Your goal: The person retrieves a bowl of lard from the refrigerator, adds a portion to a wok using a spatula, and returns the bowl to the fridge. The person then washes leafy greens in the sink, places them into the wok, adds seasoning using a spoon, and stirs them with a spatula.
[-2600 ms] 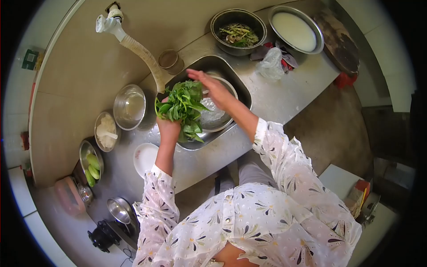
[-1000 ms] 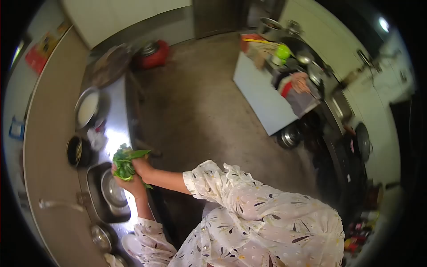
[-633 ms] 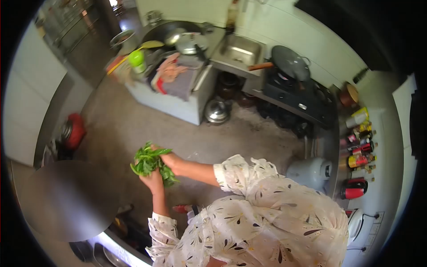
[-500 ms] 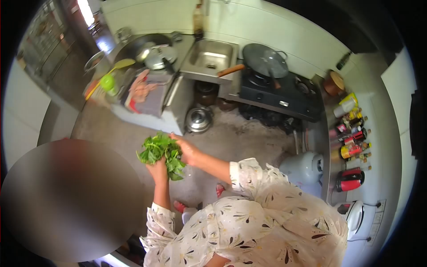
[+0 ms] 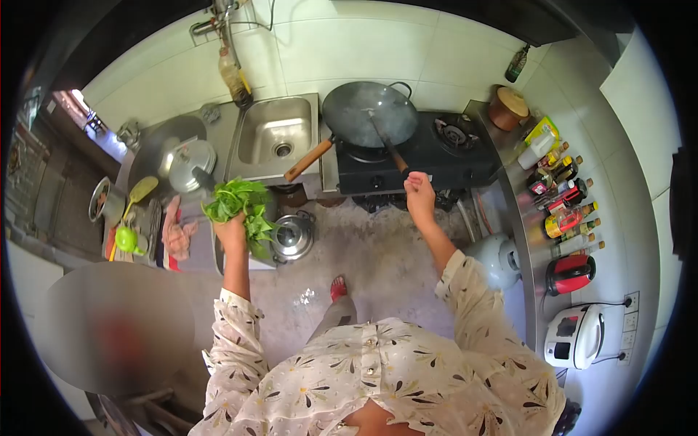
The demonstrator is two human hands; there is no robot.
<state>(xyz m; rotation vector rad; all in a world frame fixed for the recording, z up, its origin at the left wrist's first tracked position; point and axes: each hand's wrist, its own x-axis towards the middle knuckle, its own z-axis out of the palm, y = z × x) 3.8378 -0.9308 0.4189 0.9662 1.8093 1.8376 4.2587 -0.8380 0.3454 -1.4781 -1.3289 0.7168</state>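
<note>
My left hand [image 5: 231, 231] is closed around a bunch of leafy greens [image 5: 240, 205], held above the floor left of the sink. Leaves spill out over the fingers and hang down to the right. My right hand [image 5: 419, 195] is at the front of the stove, its fingers curled at the end of a spatula's wooden handle [image 5: 398, 158]. The spatula's metal end rests inside a dark wok [image 5: 349, 102], where haze hangs over the pan. The wok sits on the left burner, its own wooden handle [image 5: 309, 160] pointing toward the sink.
A steel sink [image 5: 314, 120] lies left of the black gas stove [image 5: 465, 163]. A lidded steel pot [image 5: 293, 237] stands on the floor, and a gas cylinder [image 5: 494, 260] at the right. Several bottles and a red kettle [image 5: 571, 275] line the right counter. A blurred shape [image 5: 116, 327] is lower left.
My hands have moved apart. The right hand has left the greens and reached to the spatula handle; the left keeps the bunch. My view has turned toward the stove, and my body is nearer.
</note>
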